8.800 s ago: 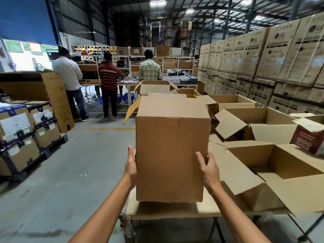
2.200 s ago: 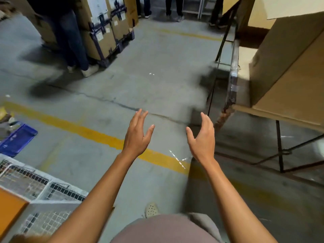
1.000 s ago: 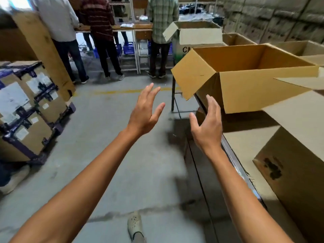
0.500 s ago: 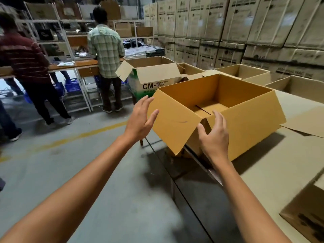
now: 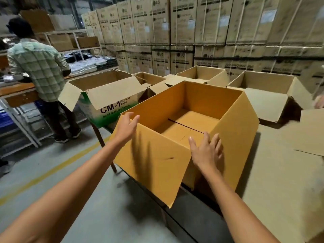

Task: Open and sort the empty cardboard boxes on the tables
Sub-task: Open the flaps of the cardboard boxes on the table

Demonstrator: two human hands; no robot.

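- The open cardboard box [image 5: 233, 137], orange-brown and empty, stands upright at the edge of the table [image 5: 280, 186] nearest the person, by that edge's left corner.
- Its near flap [image 5: 157, 165] is folded outward and hangs past the table edge, over the floor.
- The left hand [image 5: 125, 128] is at the flap's upper left corner, fingers straight and slightly apart, gripping nothing; whether it touches the cardboard cannot be told.
- The right hand [image 5: 206, 151] is in front of the box's near right corner, fingers spread wide, holding nothing; contact cannot be told here either.
- Just behind the box to the left stands a white and green carton printed "CM-1" [image 5: 112, 106], flaps open.
- More open brown boxes [image 5: 266, 85] stand along the table's far side.
- Beyond them rises a wall of stacked LG cartons [image 5: 212, 23].
- At left a person in a checked shirt [image 5: 38, 67] stands facing a workbench [image 5: 15, 95].
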